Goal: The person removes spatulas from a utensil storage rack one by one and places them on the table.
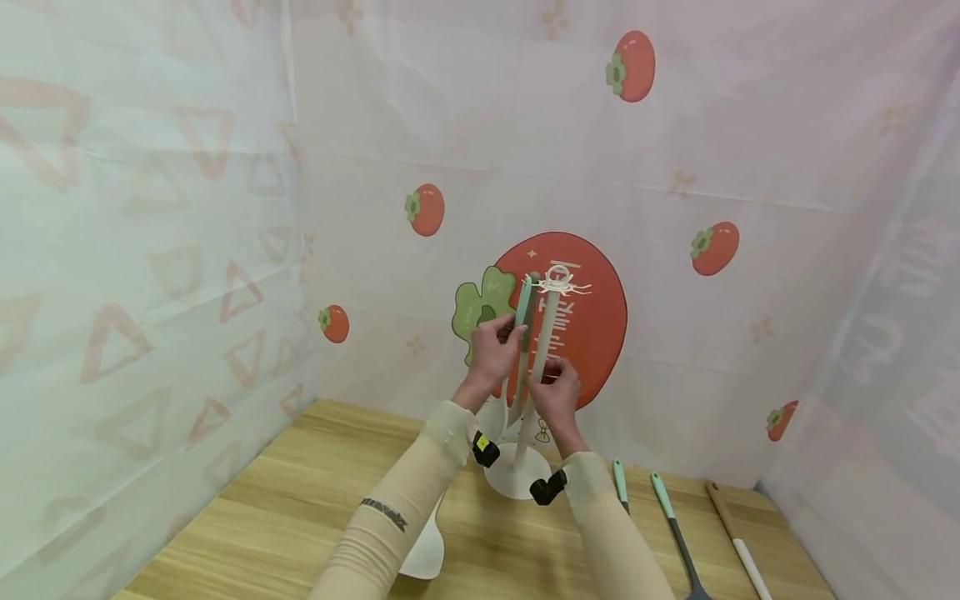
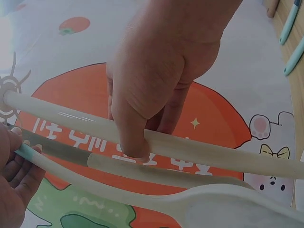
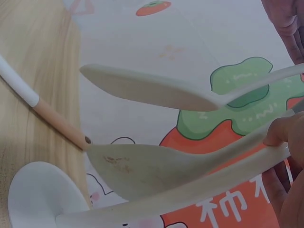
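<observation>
A white utensil stand has a slim pole point(image 1: 550, 325), a ring of hooks point(image 1: 557, 283) at its top and a round base point(image 1: 517, 473). My left hand point(image 1: 495, 350) pinches the mint handle point(image 1: 522, 304) of a cooking spoon just left of the hooks. The spoon's pale, broad head point(image 3: 152, 90) points down. My right hand point(image 1: 557, 390) grips the pole around mid-height, thumb in front and fingers behind. Beside the pole, a turner with a grey upper handle point(image 2: 61, 148) and pale blade point(image 3: 137, 168) hangs head down. Whether the spoon touches a hook cannot be told.
On the wooden table point(image 1: 300, 492), a white-headed utensil point(image 1: 425, 554) lies partly under my left forearm. To the right lie two mint-handled utensils point(image 1: 662, 496) and a brown-and-white one point(image 1: 723, 508). A printed curtain point(image 1: 360, 108) encloses the back and sides.
</observation>
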A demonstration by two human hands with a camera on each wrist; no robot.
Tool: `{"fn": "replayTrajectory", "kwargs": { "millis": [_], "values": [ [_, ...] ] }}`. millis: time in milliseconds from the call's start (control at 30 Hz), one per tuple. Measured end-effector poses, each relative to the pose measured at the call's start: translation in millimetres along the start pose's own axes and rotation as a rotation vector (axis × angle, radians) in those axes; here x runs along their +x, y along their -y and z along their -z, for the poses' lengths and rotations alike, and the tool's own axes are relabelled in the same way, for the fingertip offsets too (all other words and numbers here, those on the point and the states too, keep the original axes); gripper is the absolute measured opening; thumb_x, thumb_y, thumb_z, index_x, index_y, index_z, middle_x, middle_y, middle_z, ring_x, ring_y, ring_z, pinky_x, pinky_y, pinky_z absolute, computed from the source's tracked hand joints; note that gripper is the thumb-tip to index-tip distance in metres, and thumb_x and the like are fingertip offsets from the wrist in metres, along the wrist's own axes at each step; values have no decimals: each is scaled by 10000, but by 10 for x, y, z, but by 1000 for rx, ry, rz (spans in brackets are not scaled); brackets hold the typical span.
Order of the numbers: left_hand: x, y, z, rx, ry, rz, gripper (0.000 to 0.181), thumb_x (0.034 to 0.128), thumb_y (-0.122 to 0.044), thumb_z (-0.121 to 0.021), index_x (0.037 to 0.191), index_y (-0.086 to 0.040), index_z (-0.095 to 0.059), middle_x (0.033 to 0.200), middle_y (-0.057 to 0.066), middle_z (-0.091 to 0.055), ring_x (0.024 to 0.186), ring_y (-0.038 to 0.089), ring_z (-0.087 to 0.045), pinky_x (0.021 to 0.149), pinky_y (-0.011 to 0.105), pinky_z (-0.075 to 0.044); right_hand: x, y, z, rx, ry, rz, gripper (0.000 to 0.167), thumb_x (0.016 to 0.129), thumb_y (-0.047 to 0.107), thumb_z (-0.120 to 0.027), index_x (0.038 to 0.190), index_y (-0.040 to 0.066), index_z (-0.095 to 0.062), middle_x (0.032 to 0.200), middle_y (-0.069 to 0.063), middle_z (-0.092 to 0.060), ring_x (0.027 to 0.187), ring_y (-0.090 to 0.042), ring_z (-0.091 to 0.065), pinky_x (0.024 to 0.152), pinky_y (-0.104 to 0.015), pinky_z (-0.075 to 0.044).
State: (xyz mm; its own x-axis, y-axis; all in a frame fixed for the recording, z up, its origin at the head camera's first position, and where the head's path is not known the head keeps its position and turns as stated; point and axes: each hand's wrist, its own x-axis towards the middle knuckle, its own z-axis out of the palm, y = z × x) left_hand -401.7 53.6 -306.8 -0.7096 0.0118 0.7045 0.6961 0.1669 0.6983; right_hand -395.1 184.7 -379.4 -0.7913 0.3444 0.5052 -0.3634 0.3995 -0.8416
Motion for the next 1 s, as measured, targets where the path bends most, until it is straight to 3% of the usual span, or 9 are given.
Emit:
{"fn": "replayTrajectory", "kwargs": {
  "millis": [233,867,1000],
  "values": [
    [31,8,6,-3,-30,-12,216,987,-96,-673,1147,37,-732,964,169,-747,842,269,-734,729,338,-602,12,-2,14,13,14,5,262,829,65,-803,1029,12,-642,951,-174,-673,856,-311,-702,769,-460,-605],
    [22,53,95,-46,-62,2,232,997,-109,-662,1164,39,-724,974,176,-729,895,423,-704,708,310,-593,3,14,-9,32,6,0,259,820,37,-798,1025,13,-641,960,-185,-668,867,-320,-702,781,-464,-603],
    [12,58,111,-46,-61,3,233,996,-123,-668,1162,28,-728,974,168,-728,887,409,-705,698,276,-580,-7,14,-8,30,3,-6,262,818,39,-800,1026,14,-643,960,-178,-668,872,-318,-705,780,-462,-606]
  ]
}}
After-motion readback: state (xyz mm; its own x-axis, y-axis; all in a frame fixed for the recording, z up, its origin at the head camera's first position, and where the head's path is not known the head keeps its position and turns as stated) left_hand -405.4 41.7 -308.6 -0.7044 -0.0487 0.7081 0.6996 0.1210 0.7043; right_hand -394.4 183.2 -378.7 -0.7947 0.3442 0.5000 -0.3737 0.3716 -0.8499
